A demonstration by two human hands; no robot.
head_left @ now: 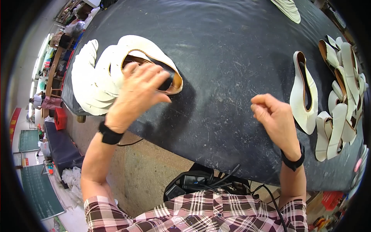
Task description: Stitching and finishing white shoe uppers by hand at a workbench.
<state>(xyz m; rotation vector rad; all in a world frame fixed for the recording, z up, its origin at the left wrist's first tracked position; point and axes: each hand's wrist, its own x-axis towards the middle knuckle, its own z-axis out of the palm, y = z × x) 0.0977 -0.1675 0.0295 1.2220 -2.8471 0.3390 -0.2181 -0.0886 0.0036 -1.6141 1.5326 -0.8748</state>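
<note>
My left hand (135, 92) is over a fanned stack of white shoe uppers (87, 83) at the left of the dark table. Its fingers are stretched out, thumb apart, across the opening of the top upper (143, 42), whose inside is tan. Whether the fingertips touch it I cannot tell. My right hand (274, 118) hovers above the table's right half, fingers curled in towards the thumb, with nothing visible in them. Just right of it lies a single white shoe upper (309, 120) with a long narrow opening.
A loose pile of white uppers (340, 104) covers the table's right edge. More white pieces (288, 8) lie at the far edge. The black table top (224, 69) ends in front of my body. A black bag with cables (201, 181) is at my waist.
</note>
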